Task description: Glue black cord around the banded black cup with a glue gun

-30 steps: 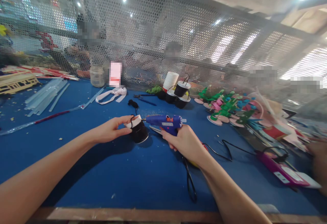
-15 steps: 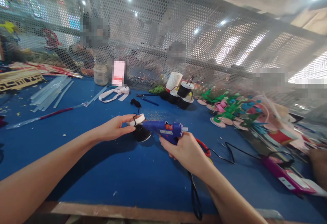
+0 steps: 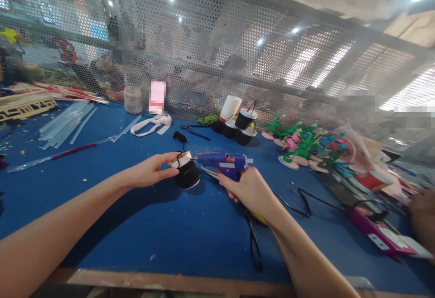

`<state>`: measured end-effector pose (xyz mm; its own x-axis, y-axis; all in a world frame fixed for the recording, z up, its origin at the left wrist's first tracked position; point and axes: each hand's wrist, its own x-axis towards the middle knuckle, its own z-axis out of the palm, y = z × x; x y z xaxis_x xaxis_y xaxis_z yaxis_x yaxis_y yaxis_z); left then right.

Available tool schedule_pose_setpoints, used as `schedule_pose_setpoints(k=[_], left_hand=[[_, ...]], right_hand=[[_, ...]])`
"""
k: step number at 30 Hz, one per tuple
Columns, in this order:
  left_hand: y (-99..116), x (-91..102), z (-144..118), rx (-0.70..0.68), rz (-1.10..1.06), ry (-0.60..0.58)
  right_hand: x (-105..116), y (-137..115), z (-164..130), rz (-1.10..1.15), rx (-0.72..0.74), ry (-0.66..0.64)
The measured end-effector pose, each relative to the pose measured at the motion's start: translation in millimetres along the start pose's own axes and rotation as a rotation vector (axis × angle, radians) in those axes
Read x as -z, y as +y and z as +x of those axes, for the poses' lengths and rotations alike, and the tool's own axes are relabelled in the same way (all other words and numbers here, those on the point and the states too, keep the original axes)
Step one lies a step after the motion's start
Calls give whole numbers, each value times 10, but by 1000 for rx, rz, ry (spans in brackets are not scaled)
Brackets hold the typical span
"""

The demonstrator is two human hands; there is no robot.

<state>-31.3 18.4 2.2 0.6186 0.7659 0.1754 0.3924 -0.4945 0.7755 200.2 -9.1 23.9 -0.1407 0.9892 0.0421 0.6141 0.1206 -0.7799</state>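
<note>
My left hand [image 3: 157,170] pinches the white rim of a small paper cup [image 3: 188,175]. Black cord wraps the cup's body, and the cup lies tilted with its rim toward the upper left. A loose black strand loops over the rim and leads to a small black yarn bundle [image 3: 180,137]. My right hand [image 3: 249,188] is wrapped round a blue hot glue gun [image 3: 222,163], whose nozzle is at the cup's white rim; contact is unclear. Beneath the gun, scissors [image 3: 210,173] lie partly hidden by my right hand.
Black-wrapped cups [image 3: 245,119] and a stack of white cups [image 3: 231,108] stand at the back. Glue sticks [image 3: 66,123] and white ribbon [image 3: 149,126] lie left. Green and pink craft pieces [image 3: 299,146], a purple power strip [image 3: 377,234] and another person's hand [image 3: 421,214] are right.
The glue gun and my right hand have shifted slightly right and up, showing more of the cup and the scissors' blades. My left hand keeps its hold on the rim.
</note>
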Motion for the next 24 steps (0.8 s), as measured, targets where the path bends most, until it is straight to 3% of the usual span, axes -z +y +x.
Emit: schedule_pose_setpoints(k=[11, 16, 19, 24], left_hand=[[-10, 3, 0, 28, 52, 31], [14, -7, -5, 25, 104, 34], [56, -20, -6, 2, 169, 35], [101, -49, -10, -22, 246, 56]], right_hand=[[-18, 85, 162, 117, -20, -15], [31, 176, 416, 324, -56, 136], [34, 243, 665, 276, -105, 173], [-71, 298, 997, 96, -143, 93]])
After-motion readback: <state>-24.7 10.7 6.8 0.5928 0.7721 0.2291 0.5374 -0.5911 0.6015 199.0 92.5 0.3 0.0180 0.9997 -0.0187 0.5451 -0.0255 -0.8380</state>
